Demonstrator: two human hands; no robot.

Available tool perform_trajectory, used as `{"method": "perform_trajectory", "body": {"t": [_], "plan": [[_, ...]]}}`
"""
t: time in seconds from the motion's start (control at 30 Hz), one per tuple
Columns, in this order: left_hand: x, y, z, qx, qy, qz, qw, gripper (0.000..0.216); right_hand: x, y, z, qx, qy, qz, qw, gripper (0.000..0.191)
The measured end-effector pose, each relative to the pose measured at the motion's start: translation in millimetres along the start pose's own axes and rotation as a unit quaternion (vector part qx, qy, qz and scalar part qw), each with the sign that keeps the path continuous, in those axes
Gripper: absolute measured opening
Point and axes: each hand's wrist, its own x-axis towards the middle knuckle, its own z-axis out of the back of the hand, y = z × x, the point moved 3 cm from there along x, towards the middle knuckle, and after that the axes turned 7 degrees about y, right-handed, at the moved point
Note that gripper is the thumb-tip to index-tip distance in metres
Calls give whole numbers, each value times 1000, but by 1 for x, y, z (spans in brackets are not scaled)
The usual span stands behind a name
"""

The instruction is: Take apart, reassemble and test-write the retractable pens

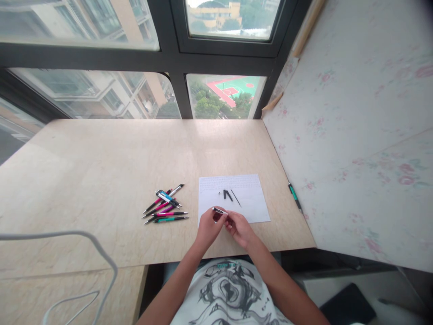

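Note:
Over the lower edge of a sheet of paper [252, 207], a white pen barrel with a black end [219, 211] is between my hands. My left hand [210, 225] is closed around it, fingers curled. The fingertips of my right hand [239, 226] pinch its right end, touching the left thumb. On the paper above lie a thin black refill [236, 197], two short black pen parts [226, 195] and a tiny piece [219, 193]. Handwriting covers the top of the sheet.
Left of the paper is a loose pile of several click pens [165, 205] in pink, blue, white and green. A green and black pen [294, 197] lies by the floral wall at right. A grey cable [91, 237] arches at lower left. Windows stand behind the table [142, 153].

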Motion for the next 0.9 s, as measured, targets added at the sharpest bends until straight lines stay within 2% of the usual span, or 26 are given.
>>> {"method": "perform_trajectory", "body": {"t": [0.17,0.27,0.33,0.37,0.5,0.63,0.8,0.9], "plan": [[1,9,0,-66,10,32,997,19,-2,5,2,-9,24,4,1000,30],[0,16,3,-118,-12,60,991,26,0,14,13,-123,0,46,991,31],[-2,23,7,-154,-33,85,984,31,2,28,24,-259,-51,109,958,30],[-3,26,9,-172,-39,96,980,33,4,37,30,-343,-84,147,924,30],[-6,35,17,-217,-52,114,968,35,17,65,45,-435,-134,206,866,21],[-7,35,21,-226,-58,117,965,35,30,76,46,-541,-146,241,793,19],[-10,30,18,-207,-48,113,971,36,24,75,45,-555,-169,246,777,25],[-10,27,13,-132,-19,96,986,32,8,70,34,-547,-129,244,790,25]]}}
